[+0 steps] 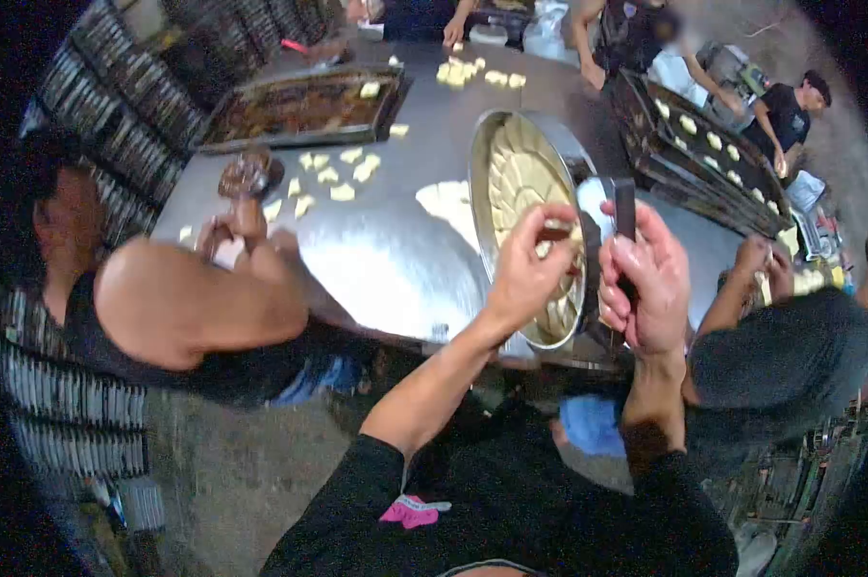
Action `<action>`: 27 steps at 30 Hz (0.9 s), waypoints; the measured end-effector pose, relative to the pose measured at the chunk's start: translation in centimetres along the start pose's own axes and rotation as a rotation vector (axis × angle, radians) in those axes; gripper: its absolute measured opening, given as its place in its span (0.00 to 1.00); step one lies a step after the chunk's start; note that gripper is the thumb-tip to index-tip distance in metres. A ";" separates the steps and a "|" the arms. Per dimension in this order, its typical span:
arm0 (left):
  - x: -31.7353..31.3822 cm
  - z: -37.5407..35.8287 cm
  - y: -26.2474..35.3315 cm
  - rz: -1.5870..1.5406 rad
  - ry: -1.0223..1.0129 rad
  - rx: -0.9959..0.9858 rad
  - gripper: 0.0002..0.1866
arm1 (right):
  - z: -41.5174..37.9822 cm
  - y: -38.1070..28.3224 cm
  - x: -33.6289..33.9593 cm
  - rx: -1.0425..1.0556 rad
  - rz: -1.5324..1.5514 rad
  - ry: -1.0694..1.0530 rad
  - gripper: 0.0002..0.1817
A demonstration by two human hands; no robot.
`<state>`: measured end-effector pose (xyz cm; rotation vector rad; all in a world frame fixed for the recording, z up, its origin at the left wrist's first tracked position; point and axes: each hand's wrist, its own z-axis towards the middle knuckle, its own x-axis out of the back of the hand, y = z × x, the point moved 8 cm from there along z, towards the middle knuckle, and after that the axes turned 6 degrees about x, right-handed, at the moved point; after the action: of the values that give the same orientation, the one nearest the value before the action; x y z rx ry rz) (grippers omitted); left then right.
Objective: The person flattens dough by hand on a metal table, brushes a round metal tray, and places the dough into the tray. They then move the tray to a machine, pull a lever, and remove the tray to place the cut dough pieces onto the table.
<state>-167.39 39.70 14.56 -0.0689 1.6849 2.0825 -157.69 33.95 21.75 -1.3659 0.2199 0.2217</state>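
Note:
An oval metal pan (475, 159) stands before me, its pale dough pieces (525, 178) laid in an overlapping pattern. Over its near right part my left hand (533, 269) has its fingers curled and pinched together around a small pale piece of dough (544, 248). Beside the pan, my right hand (650, 284) is closed around a tool with a dark flat handle (624, 210). The tool's working end is hidden or too blurred to name.
Left, a person's arm (203, 298) reaches onto the metal table (386, 231) near scattered dough pieces (328, 175). A dark baking tray (299, 108) lies at the back left; stacked trays (703, 173) stand right. Another person's hands (763, 269) work at the right.

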 end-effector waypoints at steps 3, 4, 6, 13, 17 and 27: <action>0.1 4.4 -1.5 -0.007 -0.091 0.149 0.16 | 3.8 1.1 1.4 0.050 -0.020 0.118 0.16; 0.5 6.1 -1.6 -0.013 -0.105 0.146 0.16 | 5.3 1.7 1.8 0.076 -0.033 0.147 0.16; 0.8 10.3 -2.7 -0.002 -0.140 0.195 0.15 | 8.5 2.1 2.4 0.084 -0.055 0.210 0.15; -1.6 24.6 -12.1 -0.200 -0.094 0.217 0.20 | 19.0 5.1 10.8 0.209 -0.178 0.215 0.14; -2.0 32.1 -16.5 -0.268 -0.126 0.384 0.24 | 26.7 8.3 15.5 0.101 -0.258 0.160 0.13; 3.0 51.2 -32.8 -0.556 0.092 0.361 0.11 | 44.2 14.9 21.5 0.390 -0.975 -0.160 0.15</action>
<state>-145.27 93.40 -3.58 -0.4660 1.8110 1.3725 -140.16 80.78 10.02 -0.9306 -0.5186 -0.5054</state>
